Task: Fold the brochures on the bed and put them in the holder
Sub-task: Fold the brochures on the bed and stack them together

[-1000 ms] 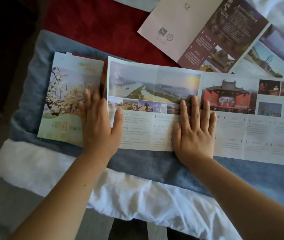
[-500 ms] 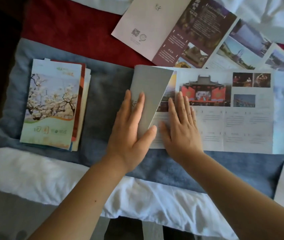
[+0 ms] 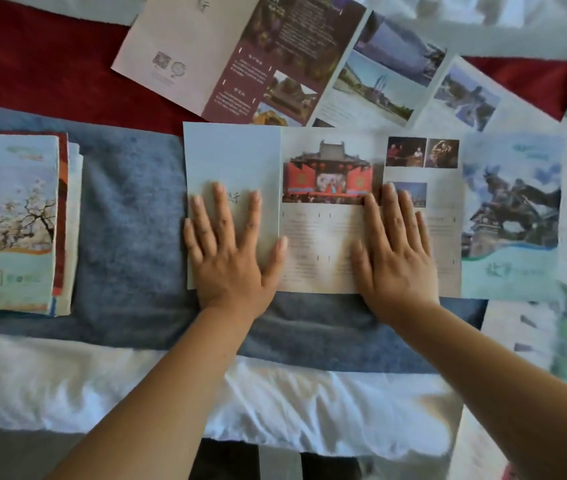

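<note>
Left grip (image 3: 231,254) and right grip (image 3: 394,252), splayed flat, crease our long printed paper brochure (image 3: 327,237). Leftward sits a folded blossom-cover stack (image 3: 8,220); unfolded purple-white sheets (image 3: 275,57) wait beyond.

This looks like a bedroom. A rumpled white bedsheet (image 3: 275,403) runs along the near edge, with a blue fleecy blanket (image 3: 129,202) laid across it and a deep red cover (image 3: 50,64) beyond (all soft, creased bedding). Unfolded sightseeing brochures (image 3: 226,46) lie spread over it.
</note>
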Motion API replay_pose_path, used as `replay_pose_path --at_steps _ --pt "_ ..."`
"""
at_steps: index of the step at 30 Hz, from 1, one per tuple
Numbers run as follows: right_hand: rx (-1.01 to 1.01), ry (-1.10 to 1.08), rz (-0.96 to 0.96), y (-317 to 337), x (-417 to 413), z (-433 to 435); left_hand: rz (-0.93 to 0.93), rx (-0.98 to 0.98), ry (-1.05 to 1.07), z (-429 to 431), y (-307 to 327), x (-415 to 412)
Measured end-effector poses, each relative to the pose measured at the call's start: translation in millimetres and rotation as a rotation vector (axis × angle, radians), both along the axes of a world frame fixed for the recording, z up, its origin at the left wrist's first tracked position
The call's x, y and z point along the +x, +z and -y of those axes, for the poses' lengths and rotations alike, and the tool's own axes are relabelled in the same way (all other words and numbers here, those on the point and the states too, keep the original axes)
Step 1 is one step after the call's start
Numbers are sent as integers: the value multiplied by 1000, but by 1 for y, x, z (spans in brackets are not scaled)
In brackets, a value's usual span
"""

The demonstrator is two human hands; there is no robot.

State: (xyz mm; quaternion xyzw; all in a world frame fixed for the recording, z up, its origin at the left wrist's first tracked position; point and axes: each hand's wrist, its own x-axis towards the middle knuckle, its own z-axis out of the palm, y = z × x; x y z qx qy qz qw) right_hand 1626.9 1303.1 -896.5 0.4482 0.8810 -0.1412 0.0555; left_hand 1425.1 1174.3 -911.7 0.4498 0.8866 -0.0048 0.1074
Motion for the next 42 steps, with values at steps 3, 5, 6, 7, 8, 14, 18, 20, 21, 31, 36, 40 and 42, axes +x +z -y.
replay_pose_path --at_steps 3,5,6,7,8,14,18,20,21,31,36,40,42 --pt "12 -13 -17 -4 -2 0 -30 10 -22 1 -4 -1" --pt "16 -12 -39 -6 -1 0 -48 19 -30 2 -6 -2" --pt "20 -9 -48 -7 0 1 -52 17 -33 2 -7 -2" --pt "23 -7 -53 -7 0 0 -52 15 -34 1 -6 -2" --pt "23 -5 -54 -7 0 0 -51 15 -34 0 -6 -2" --pt "-36 3 9 6 -3 0 -34 5 -55 5 -3 -8" --pt "-97 -16 38 15 -12 12 -54 -29 -93 17 0 -23" --pt "-103 15 48 18 -12 17 -65 -50 -94 27 2 -34" --pt "-96 38 53 18 -11 18 -69 -58 -89 34 4 -40" --pt "36 30 26 8 33 -9 -29 -36 -39 74 7 -69" --pt "94 -80 2 -1 52 -17 51 39 -3 76 5 -71" --pt "110 -79 -20 -7 49 -16 85 63 16 70 11 -69" --pt "111 -78 -27 -9 51 -17 126 81 26 67 15 -67"
